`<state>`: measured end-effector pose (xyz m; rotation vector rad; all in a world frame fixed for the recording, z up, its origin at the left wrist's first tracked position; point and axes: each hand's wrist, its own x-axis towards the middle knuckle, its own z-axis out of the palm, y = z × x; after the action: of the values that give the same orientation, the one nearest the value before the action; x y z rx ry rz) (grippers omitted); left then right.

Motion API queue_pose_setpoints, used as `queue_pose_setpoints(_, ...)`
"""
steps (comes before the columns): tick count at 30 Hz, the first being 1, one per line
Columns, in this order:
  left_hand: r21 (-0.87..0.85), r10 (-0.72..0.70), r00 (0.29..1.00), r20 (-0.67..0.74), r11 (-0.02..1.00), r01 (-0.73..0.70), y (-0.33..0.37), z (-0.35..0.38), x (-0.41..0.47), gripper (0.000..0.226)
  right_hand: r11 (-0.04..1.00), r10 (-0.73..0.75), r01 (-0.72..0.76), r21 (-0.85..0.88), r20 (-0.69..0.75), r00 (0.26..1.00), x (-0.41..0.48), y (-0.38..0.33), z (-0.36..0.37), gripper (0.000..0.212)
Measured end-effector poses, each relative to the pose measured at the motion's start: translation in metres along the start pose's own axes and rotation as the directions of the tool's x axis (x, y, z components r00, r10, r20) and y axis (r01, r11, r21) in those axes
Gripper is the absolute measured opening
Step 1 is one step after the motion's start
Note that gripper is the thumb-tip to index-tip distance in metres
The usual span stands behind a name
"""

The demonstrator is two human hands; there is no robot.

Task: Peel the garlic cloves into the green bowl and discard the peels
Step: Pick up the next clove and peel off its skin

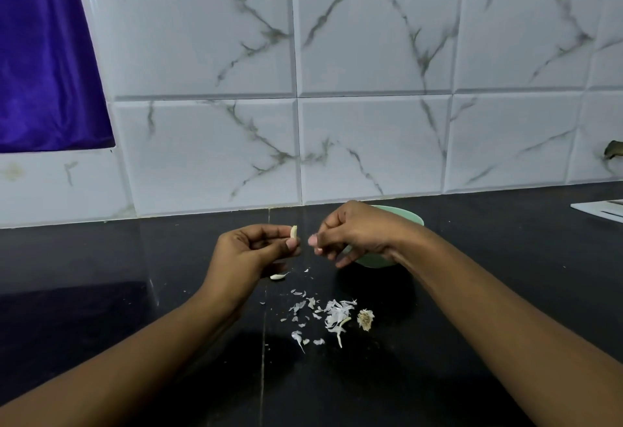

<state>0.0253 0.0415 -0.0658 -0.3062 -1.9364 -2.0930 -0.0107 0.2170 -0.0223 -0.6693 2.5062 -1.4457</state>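
The left hand (249,254) pinched a garlic clove (294,231), seemingly light, firm and slippery, by its lower end, just left of the green bowl (414,217), while the right hand (357,234) curled beside it, whether holding anything I couldn't tell.

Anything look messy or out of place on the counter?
Yes. Garlic peels and a root end lie scattered on the counter before the green bowl; one loose clove lies by the left hand.
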Motion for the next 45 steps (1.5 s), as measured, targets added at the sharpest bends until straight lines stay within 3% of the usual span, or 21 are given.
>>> queue_pose_setpoints(2, -0.019, -0.021, 1.000, 0.001, 1.000, 0.021, 0.001, 0.001, 0.000, 0.012, 0.998, -0.032, 0.030, -0.063, -0.025, 0.999, 0.001, 0.001, 0.000, 0.013)
queue_pose_setpoints(9, -0.022, -0.049, 0.999, 0.017, 0.999, 0.049, 0.001, 0.002, -0.002, 0.012, 0.968, -0.239, 0.244, 0.062, -0.088, 0.967, 0.003, -0.002, 0.004, 0.017)
queue_pose_setpoints(16, 0.006, -0.031, 0.999, 0.007, 1.000, 0.031, 0.002, 0.002, -0.002, 0.009, 0.937, -0.349, 0.345, -0.056, -0.179, 0.920, 0.006, -0.002, 0.013, 0.016)
queue_pose_setpoints(22, 0.066, 0.038, 0.999, -0.015, 0.997, -0.037, 0.002, 0.001, -0.002, 0.007, 0.951, -0.287, 0.304, 0.046, -0.220, 0.932, 0.007, 0.002, 0.019, 0.011)
queue_pose_setpoints(28, 0.400, 0.254, 0.967, -0.038, 0.890, -0.218, 0.000, -0.002, -0.004, 0.017, 0.942, -0.140, 0.212, 0.261, -0.270, 0.953, 0.008, 0.000, 0.031, 0.015)
queue_pose_setpoints(31, 0.505, 0.304, 0.953, -0.018, 0.825, -0.253, 0.000, -0.003, -0.004, 0.015, 0.916, -0.043, 0.131, 0.380, -0.230, 0.972, 0.009, 0.002, 0.032, 0.012)
queue_pose_setpoints(40, 0.294, 0.213, 0.976, -0.036, 0.936, -0.193, 0.001, -0.002, -0.002, 0.009, 0.889, -0.045, 0.119, 0.442, -0.176, 0.983, 0.006, -0.001, 0.015, 0.009)
queue_pose_setpoints(43, 0.241, 0.191, 0.981, -0.042, 0.954, -0.176, 0.000, -0.003, -0.001, 0.008, 0.916, -0.088, 0.151, 0.371, -0.182, 0.979, 0.002, -0.003, 0.008, 0.004)
queue_pose_setpoints(45, 0.185, 0.150, 0.987, -0.052, 0.973, -0.139, 0.000, -0.003, 0.000, 0.008, 0.947, -0.178, 0.226, 0.229, -0.214, 0.961, 0.002, -0.003, 0.008, 0.008)
